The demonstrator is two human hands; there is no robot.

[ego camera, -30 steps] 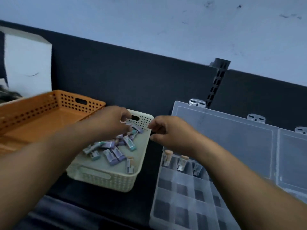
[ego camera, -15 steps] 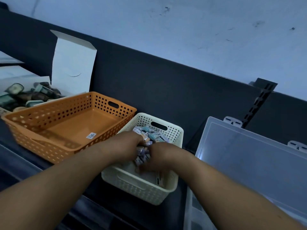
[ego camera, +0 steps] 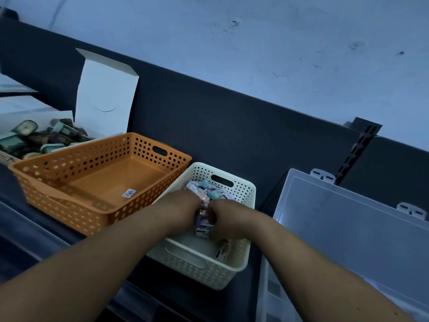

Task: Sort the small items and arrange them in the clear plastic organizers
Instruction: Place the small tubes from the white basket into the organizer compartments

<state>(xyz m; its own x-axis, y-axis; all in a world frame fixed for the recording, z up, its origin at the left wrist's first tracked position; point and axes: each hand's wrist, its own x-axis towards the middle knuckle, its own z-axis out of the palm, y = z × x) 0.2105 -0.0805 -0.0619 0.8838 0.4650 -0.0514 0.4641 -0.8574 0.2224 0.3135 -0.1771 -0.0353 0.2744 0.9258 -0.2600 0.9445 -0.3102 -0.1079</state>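
Observation:
A cream perforated basket [ego camera: 241, 263] holds several small purple, teal and white items [ego camera: 210, 191]. Both hands reach into it, knuckles up. My left hand [ego camera: 180, 211] and my right hand [ego camera: 228, 223] meet over a cluster of the small items [ego camera: 203, 225], fingers curled down around them. One loose item [ego camera: 223, 249] lies near the basket's front right corner. The clear plastic organizer [ego camera: 348, 228] stands at the right with its lid raised; only its left edge of compartments [ego camera: 271, 298] shows.
An orange perforated basket [ego camera: 69, 201] with a small sticker inside sits left of the cream one. Behind it an open white cardboard box [ego camera: 104, 94] holds several dark greenish items [ego camera: 34, 138]. A dark panel and a pale wall rise behind.
Both hands dropped from above the basket into it and closed on the items. My view swung left, so the organizer's compartments slid out of frame and the white box came in.

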